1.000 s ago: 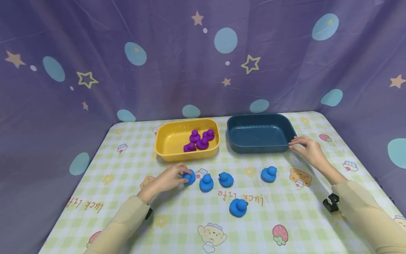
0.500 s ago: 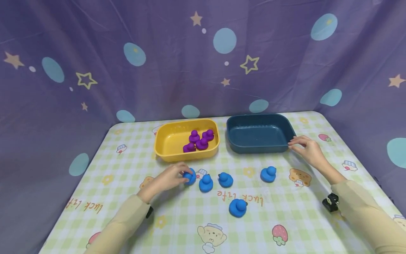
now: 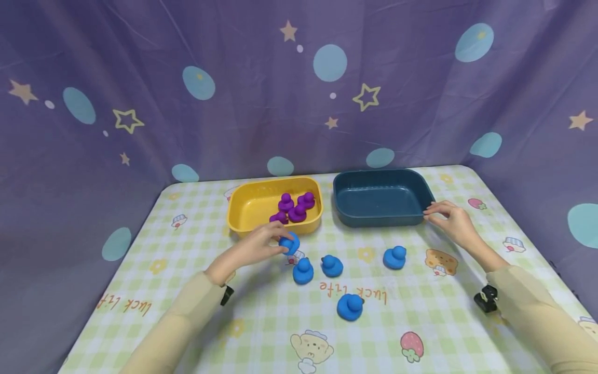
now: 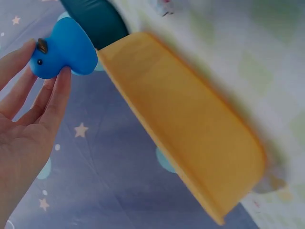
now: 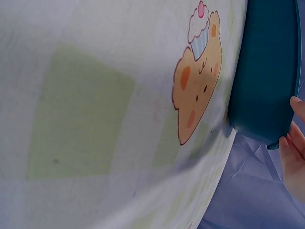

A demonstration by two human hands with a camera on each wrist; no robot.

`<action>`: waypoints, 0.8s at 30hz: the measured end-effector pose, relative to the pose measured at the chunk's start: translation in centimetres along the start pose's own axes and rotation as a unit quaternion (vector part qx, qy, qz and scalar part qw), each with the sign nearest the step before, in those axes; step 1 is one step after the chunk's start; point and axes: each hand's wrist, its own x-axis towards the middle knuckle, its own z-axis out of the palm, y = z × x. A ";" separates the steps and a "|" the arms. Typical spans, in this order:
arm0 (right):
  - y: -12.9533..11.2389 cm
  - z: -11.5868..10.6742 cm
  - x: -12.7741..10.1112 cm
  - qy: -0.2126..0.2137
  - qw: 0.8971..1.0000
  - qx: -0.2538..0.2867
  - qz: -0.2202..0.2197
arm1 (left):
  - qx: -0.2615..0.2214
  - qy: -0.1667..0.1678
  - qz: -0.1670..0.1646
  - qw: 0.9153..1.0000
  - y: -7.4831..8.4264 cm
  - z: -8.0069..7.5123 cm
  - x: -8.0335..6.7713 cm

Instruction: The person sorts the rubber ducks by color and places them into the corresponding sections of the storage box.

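Left hand [image 3: 254,248] pinches a blue duck [image 3: 290,242] between fingertips and thumb, lifted off the table, just in front of the yellow tray [image 3: 247,208]; in the left wrist view the fingers [image 4: 56,98] curl round the duck's underside, duck's beak and eye facing the palm, yellow tray wall right behind it. Right hand [image 3: 450,221] rests at the near right corner of the dark blue tray [image 3: 380,179], fingertips touching its rim; right wrist view shows the fingertips [image 5: 296,143] against the rim edge, fingers only lightly bent, not wrapped round it. Dark blue tray holds nothing visible, sits beside the yellow tray, small gap between. Yellow tray has four purple ducks [image 3: 295,206] bunched at its right end. Four more blue ducks on the tablecloth [image 3: 196,291]: two close together mid-table [image 3: 303,271] [image 3: 331,265], one nearer the right [image 3: 394,257], one closer to the person [image 3: 350,306]. Checked green-and-white cloth with cartoon prints; purple star curtain [image 3: 140,78] behind and at both sides. Beige sleeves on both arms.
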 end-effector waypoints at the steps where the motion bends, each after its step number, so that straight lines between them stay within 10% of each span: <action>1: 0.0 0.0 0.0 0.000 1.000 0.001 -0.001 | 0.002 0.001 0.005 1.000 0.1 -0.1 0.2; 24: 0.0 0.1 0.0 -0.001 1.000 0.001 0.002 | 0.040 0.010 0.027 0.999 3.0 -1.1 7.9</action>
